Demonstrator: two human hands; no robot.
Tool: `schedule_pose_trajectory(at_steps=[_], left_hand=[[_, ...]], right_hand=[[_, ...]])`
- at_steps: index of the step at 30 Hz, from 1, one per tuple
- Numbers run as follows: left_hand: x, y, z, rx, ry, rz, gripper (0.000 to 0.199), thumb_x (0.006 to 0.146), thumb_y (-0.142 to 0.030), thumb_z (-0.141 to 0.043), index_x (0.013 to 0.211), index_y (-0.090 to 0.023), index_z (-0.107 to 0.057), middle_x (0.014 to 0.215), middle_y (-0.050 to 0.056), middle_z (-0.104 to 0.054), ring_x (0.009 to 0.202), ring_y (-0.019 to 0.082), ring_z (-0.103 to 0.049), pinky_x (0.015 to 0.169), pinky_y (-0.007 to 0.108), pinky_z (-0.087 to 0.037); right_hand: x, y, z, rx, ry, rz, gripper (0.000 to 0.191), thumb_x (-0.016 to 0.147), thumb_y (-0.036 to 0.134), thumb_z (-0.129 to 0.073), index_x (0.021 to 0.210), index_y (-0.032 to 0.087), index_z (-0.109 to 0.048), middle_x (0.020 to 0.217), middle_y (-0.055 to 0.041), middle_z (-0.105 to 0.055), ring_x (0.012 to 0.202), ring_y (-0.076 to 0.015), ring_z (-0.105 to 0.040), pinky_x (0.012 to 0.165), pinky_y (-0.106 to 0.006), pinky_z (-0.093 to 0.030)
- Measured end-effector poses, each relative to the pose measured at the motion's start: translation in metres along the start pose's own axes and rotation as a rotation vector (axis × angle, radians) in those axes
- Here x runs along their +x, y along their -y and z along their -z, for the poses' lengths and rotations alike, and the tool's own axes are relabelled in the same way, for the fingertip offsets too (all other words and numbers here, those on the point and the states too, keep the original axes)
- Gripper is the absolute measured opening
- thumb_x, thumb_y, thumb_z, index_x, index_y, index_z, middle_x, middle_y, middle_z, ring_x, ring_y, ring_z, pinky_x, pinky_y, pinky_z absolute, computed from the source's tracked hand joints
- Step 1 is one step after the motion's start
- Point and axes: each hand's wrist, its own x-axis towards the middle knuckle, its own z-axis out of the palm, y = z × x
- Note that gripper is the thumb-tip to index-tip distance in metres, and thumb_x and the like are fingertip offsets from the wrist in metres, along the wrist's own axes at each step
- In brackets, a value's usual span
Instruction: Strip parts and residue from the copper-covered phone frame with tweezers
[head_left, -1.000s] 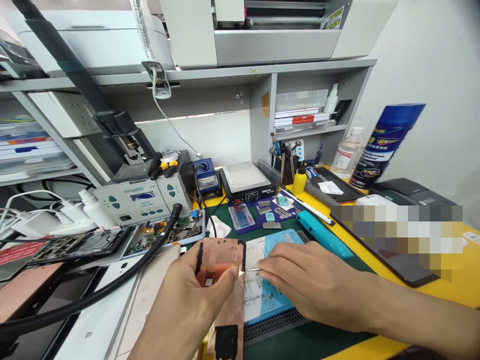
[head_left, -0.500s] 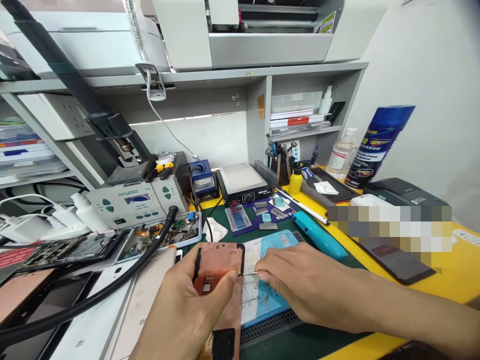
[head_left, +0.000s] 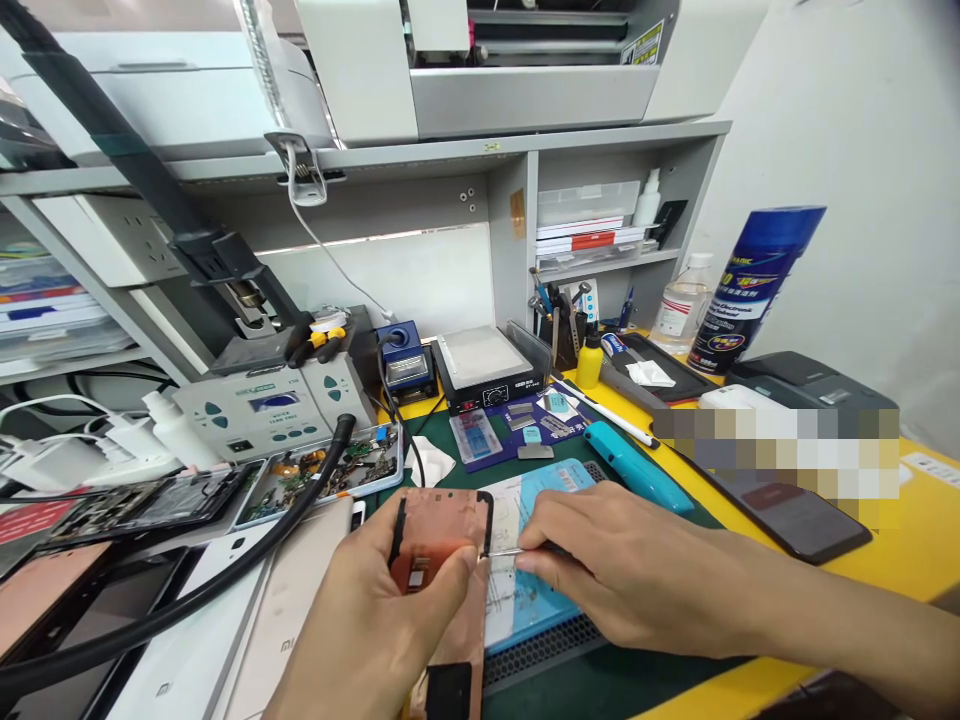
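Note:
A copper-coloured phone screen panel (head_left: 450, 515) with black strips along its edges is gripped in my left hand (head_left: 375, 610), thumb across its face. My right hand (head_left: 622, 560) pinches a thin metal tool (head_left: 502, 552), perhaps tweezers or a blade; most of it is hidden in the fingers. The tool's tip meets the panel's right edge, close to my left thumb. Beneath my right hand lies a blue and white pad (head_left: 517, 610) on the green mat (head_left: 637, 685).
Phone backs (head_left: 180, 620) and a black hose (head_left: 247, 565) lie at left, near a tray of circuit boards (head_left: 330, 470). Behind stands a heating plate (head_left: 484, 360). A teal tool (head_left: 637, 470), yellow bottle (head_left: 589, 362) and blue spray can (head_left: 754, 290) are at right.
My right hand and the tool have shifted very slightly, with the tip still at the panel's right edge. The left hand keeps its hold. The whole view has moved a little.

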Motion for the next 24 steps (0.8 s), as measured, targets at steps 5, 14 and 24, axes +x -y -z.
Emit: schedule_pose_trajectory(at_steps=[5, 14, 24], left_hand=[[-0.0009, -0.004, -0.0004, -0.013, -0.04, -0.01, 0.017, 0.069, -0.033, -0.075, 0.069, -0.021, -0.062, 0.059, -0.005, -0.065, 0.056, 0.01, -0.054, 0.05, 0.014, -0.04], [-0.0026, -0.0094, -0.0041, -0.051, -0.055, 0.023, 0.02, 0.067, -0.037, -0.075, 0.067, -0.021, -0.062, 0.056, -0.006, -0.063, 0.056, 0.011, -0.057, 0.051, 0.016, -0.043], [0.0021, -0.0004, -0.0003, -0.025, 0.005, 0.03, 0.023, 0.068, -0.037, -0.075, 0.069, -0.02, -0.061, 0.063, -0.003, -0.066, 0.059, 0.012, -0.057, 0.054, 0.018, -0.043]], right_hand=[[0.0024, 0.0011, 0.0014, -0.177, 0.072, 0.046, 0.026, 0.107, 0.023, -0.032, 0.101, 0.017, -0.056, 0.088, -0.0051, -0.063, 0.072, -0.0213, -0.058, 0.063, -0.034, -0.033], [0.0039, 0.0045, 0.0095, 0.0, 0.11, -0.077, 0.017, 0.104, 0.023, -0.039, 0.099, 0.02, -0.055, 0.089, -0.002, -0.064, 0.076, -0.0202, -0.06, 0.068, -0.032, -0.039], [0.0028, 0.0019, 0.0034, 0.031, -0.005, 0.032, 0.017, 0.102, 0.02, -0.045, 0.105, 0.016, -0.062, 0.093, -0.0051, -0.065, 0.084, -0.0198, -0.063, 0.072, -0.032, -0.04]])
